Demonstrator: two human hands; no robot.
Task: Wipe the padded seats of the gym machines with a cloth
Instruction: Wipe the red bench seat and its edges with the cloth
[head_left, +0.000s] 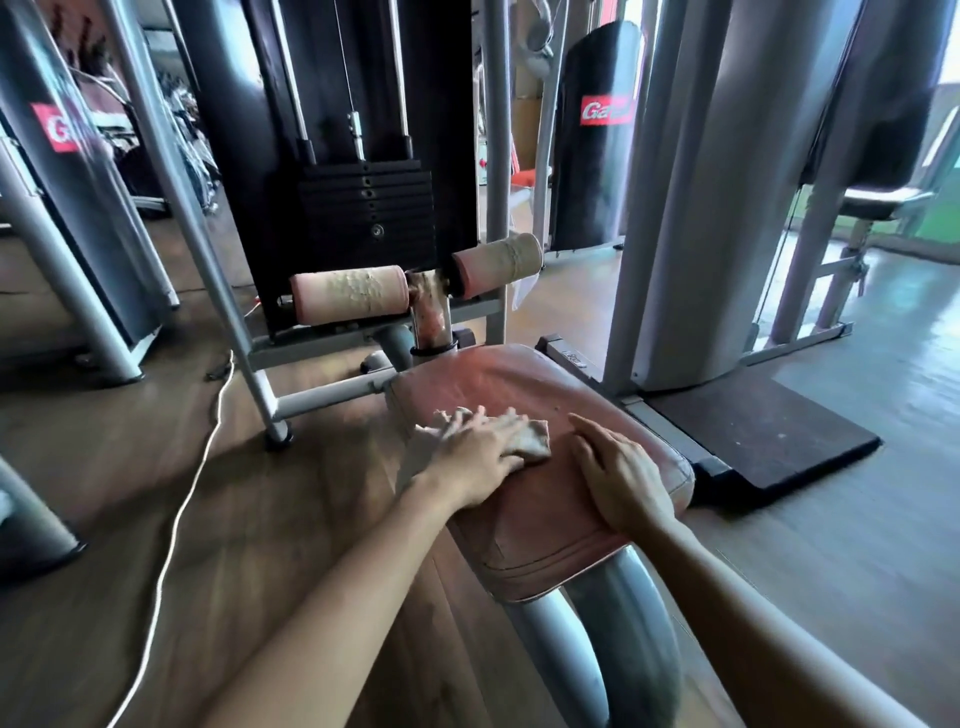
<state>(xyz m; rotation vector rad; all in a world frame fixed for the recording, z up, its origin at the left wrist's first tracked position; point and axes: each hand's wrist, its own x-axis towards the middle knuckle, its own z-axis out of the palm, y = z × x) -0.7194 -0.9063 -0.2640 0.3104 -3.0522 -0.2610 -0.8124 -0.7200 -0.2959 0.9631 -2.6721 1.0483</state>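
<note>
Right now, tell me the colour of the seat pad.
The seat pad is faded reddish-pink, clearest in the head view.

- A single head-worn camera looks forward and down from just behind the near end of the padded seat (540, 535); both forearms enter from the bottom edge.
- It is close: the left hand (475, 457) and right hand (621, 480) lie just below mid-frame, and the seat fills the lower centre.
- The wide lens bows the machine uprights outward and takes in the weight stack (366, 208) straight ahead and the wooden floor (130, 467) on both sides.
</note>
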